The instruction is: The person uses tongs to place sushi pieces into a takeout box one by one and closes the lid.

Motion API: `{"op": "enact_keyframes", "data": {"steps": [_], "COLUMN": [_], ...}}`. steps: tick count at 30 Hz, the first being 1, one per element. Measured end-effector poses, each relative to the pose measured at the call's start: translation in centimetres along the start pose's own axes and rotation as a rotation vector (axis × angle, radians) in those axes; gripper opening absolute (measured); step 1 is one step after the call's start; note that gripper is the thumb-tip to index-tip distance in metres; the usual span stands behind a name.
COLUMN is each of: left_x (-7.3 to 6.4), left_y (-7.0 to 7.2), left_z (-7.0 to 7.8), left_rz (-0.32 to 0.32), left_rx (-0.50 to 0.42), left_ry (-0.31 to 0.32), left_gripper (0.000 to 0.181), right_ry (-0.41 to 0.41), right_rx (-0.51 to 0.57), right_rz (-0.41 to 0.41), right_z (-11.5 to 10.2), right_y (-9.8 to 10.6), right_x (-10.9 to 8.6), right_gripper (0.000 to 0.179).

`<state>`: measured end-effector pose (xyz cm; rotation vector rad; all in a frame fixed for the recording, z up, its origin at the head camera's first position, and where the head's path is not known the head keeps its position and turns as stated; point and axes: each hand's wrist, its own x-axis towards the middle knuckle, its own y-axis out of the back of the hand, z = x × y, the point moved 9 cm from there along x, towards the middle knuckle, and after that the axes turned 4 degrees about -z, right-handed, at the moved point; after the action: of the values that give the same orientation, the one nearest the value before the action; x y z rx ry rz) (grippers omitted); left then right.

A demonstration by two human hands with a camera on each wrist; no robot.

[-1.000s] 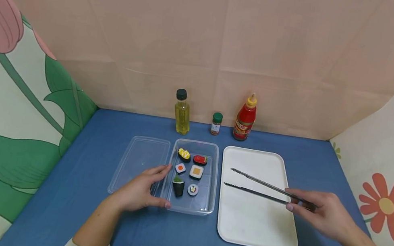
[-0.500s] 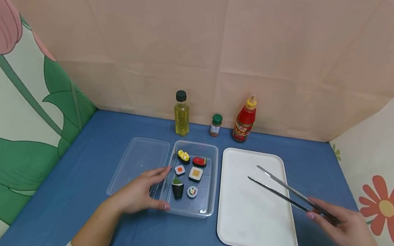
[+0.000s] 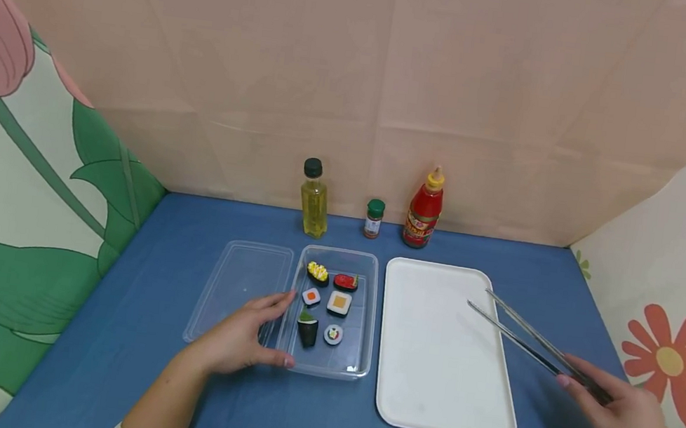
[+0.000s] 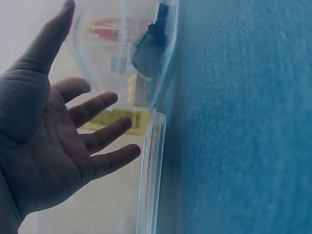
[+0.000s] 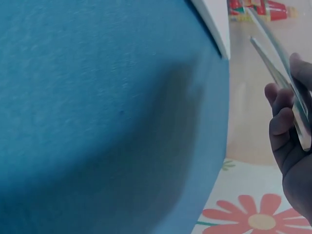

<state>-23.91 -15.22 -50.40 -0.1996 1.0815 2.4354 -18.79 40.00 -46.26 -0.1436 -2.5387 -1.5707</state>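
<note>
My right hand [image 3: 628,416] grips a pair of metal tongs [image 3: 532,334] at the right, their tips parted over the right edge of a white tray [image 3: 446,367]. In the right wrist view the fingers curl round the tongs [image 5: 280,63] above the cloth. My left hand [image 3: 246,337] spreads its fingers along the left side of a clear plastic box [image 3: 351,363], thumb at the near corner. Inside the box lie several sushi pieces, among them a yellow-topped one [image 3: 318,272], a red-topped one [image 3: 345,282] and a dark cone-shaped hand roll [image 3: 307,331].
A clear lid [image 3: 247,274] lies left of the box, partly behind the left hand. Along the back stand an oil bottle [image 3: 315,207], a small green-capped jar [image 3: 373,219] and a red sauce bottle [image 3: 423,212]. Blue cloth [image 3: 132,331] covers the table, with fabric walls around it.
My right hand has carried the tongs to the right and nearer to me, from over the tray's middle to its right edge. The left hand stays at the box.
</note>
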Motion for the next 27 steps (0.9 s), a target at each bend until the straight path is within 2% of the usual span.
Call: {"op": "enact_keyframes", "data": {"steps": [11,20,27], "left_x": [0.0,0.1,0.1], "left_y": [0.0,0.0,0.0], "left_z": [-0.1,-0.1,-0.1], "left_rz": [-0.003,-0.006,-0.006], "left_rx": [-0.008,-0.005,0.005], "left_ry": [0.0,-0.001,0.003], "left_gripper": [0.112,0.112,0.112], "right_ry": [-0.174,-0.243,-0.25], "right_rx": [-0.066,-0.093,-0.102], "right_rz": [-0.023,-0.018,-0.05], "right_z": [3.4,5.3,5.9], "right_y": [-0.3,-0.3,-0.8], "right_x": [-0.2,-0.4,-0.4], "right_gripper": [0.056,0.056,0.057]}}
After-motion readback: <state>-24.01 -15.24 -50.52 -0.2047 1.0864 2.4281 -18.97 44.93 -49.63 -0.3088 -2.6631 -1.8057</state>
